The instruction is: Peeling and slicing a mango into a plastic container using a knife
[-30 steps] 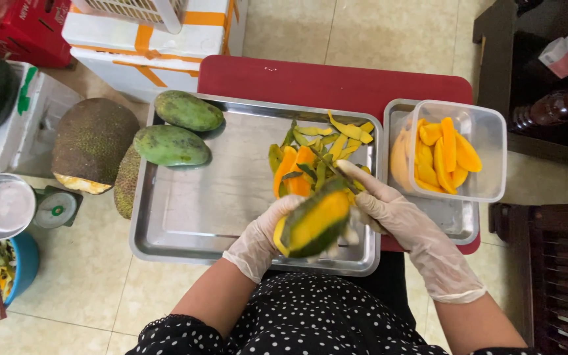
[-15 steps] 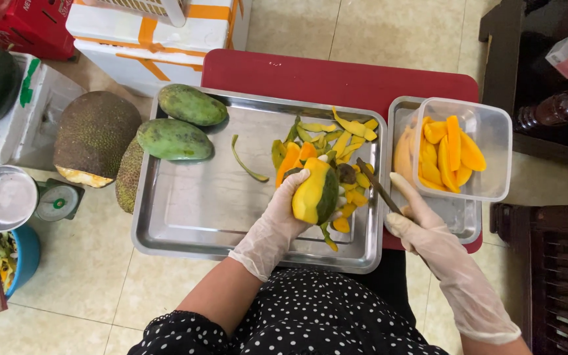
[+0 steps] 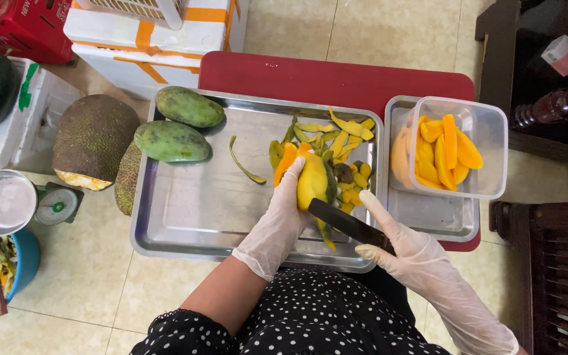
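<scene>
Yellow half-peeled mango [image 3: 315, 183] within left fingers [image 3: 295, 181]; knife [image 3: 348, 223] below

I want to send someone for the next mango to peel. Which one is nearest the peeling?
On the big steel tray are two whole green mangoes at its far left corner. Take the nearer mango, beside the jackfruit; the other mango sits farther back, near the white box.

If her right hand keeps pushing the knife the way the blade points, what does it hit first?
Most likely the half-peeled mango held in the left hand. The right hand aims the knife up-left, its tip already at the mango's lower end, though depth is unclear.
</scene>
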